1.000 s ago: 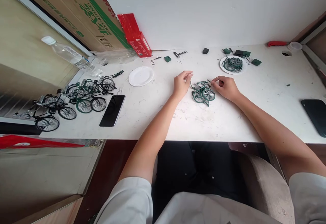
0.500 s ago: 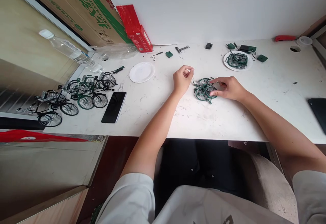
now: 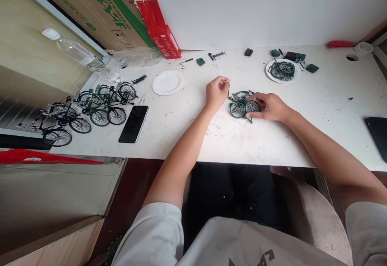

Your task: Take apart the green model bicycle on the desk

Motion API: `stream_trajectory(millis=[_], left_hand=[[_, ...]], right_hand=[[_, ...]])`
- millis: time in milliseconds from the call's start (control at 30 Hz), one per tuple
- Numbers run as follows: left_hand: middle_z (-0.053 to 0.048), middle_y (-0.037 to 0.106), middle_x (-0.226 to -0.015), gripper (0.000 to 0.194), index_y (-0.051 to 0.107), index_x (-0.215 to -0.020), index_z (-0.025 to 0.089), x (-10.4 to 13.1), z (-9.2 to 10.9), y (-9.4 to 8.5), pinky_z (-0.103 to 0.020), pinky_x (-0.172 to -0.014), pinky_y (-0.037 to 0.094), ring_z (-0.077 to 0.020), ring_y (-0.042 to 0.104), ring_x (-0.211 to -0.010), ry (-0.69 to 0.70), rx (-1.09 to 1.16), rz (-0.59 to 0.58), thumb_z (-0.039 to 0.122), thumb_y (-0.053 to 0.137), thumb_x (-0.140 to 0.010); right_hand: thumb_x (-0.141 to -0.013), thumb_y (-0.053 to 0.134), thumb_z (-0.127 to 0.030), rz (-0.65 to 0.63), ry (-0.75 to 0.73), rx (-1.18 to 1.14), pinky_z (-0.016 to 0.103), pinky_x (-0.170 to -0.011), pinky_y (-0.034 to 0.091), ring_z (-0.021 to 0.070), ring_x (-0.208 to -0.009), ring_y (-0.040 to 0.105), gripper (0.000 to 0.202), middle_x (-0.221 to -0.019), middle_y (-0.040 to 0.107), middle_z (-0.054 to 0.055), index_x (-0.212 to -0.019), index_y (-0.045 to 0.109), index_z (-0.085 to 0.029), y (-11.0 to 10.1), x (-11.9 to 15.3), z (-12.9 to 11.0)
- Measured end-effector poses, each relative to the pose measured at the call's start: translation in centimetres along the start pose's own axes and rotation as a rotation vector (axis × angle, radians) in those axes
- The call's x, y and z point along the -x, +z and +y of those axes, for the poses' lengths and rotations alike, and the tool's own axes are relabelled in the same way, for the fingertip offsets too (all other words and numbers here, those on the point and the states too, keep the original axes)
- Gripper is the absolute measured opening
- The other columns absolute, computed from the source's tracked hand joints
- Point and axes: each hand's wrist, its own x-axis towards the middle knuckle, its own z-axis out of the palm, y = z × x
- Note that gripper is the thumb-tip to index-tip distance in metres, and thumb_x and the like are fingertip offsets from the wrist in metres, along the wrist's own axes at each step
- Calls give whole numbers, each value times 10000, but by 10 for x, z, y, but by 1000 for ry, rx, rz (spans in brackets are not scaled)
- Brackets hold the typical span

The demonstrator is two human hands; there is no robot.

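Green miniature bicycle parts (image 3: 238,95), including frame pieces, lie on the white table in front of me. Two spoked wheels are among them, a left wheel (image 3: 237,110) and a right wheel (image 3: 252,106). My right hand (image 3: 269,107) grips the right wheel between thumb and fingers, low over the pile. Just left of the parts, my left hand (image 3: 217,92) is raised with thumb and fingertips pinched together; whatever is in the pinch is too small to make out.
Finished miniature bicycles (image 3: 99,109) stand at the left beside a phone (image 3: 133,124) and a water bottle (image 3: 81,54). A paper plate (image 3: 167,83) lies left of my hands; another plate (image 3: 268,73) holds green parts. A small hammer (image 3: 215,55) and red box (image 3: 165,42) sit behind.
The right wheel has shifted slightly right with my right hand, so it overlaps the left wheel less. My left hand stays pinched in nearly the same place. The view has tilted slightly.
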Motion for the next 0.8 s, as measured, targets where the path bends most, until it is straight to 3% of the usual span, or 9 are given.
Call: stream_trajectory(millis=[167, 300, 367, 467, 633, 700, 800], left_hand=[[3, 785, -807, 169, 770, -972, 243, 0, -2, 1, -297, -787, 584, -162, 715, -743, 1, 1, 9, 283, 727, -1131], [0, 786, -809, 173, 765, -960, 243, -1, -3, 0, -300, -780, 582, -162, 713, -741, 2, -11, 14, 282, 725, -1123], [-4, 790, -814, 178, 764, -957, 244, -1, -2, 0, -300, -775, 583, -163, 716, -742, 0, -20, 7, 294, 720, -1123], [-11, 803, -825, 169, 773, -959, 242, 0, 0, -1, -298, -770, 589, -165, 722, -750, 12, -25, -4, 296, 718, -1110], [-38, 846, -907, 142, 780, -938, 233, 2, 2, -3, -317, -800, 606, -176, 741, -794, 62, -46, -30, 238, 715, -1064], [-46, 853, -923, 135, 785, -941, 234, 2, 1, -3, -328, -796, 608, -184, 742, -793, 68, -59, -39, 248, 721, -1060], [-54, 856, -935, 147, 786, -942, 238, 2, -2, -2, -332, -795, 617, -190, 744, -797, 65, -64, -44, 278, 723, -1068]], right_hand=[[-910, 779, -700, 23, 14, -9, 383, -734, 377, 195, -643, 466, 517, -671, 546, -14, -1086, 830, -217, -6, 1, 2], [-924, 694, -541, 70, -8, 6, 392, -739, 407, 203, -634, 474, 430, -683, 569, 10, -1113, 866, -196, -5, 0, 4], [-974, 660, -555, 98, -9, 35, 399, -750, 417, 219, -642, 505, 456, -690, 596, 29, -1143, 880, -193, -3, 0, 4], [-1018, 678, -720, 95, 10, 49, 401, -754, 418, 241, -673, 555, 616, -704, 622, 39, -1244, 899, -191, 0, 0, 3], [-865, 779, -991, 21, 35, 30, 389, -740, 402, 261, -718, 595, 985, -713, 619, 33, -1392, 898, -168, 2, 0, 3], [-895, 766, -982, 9, 42, 37, 389, -749, 407, 265, -724, 602, 958, -705, 614, 32, -1397, 894, -176, 3, 0, 4], [-1013, 711, -822, 22, 59, 69, 390, -758, 415, 260, -715, 599, 760, -717, 639, 39, -1395, 887, -189, 6, -1, 6]])
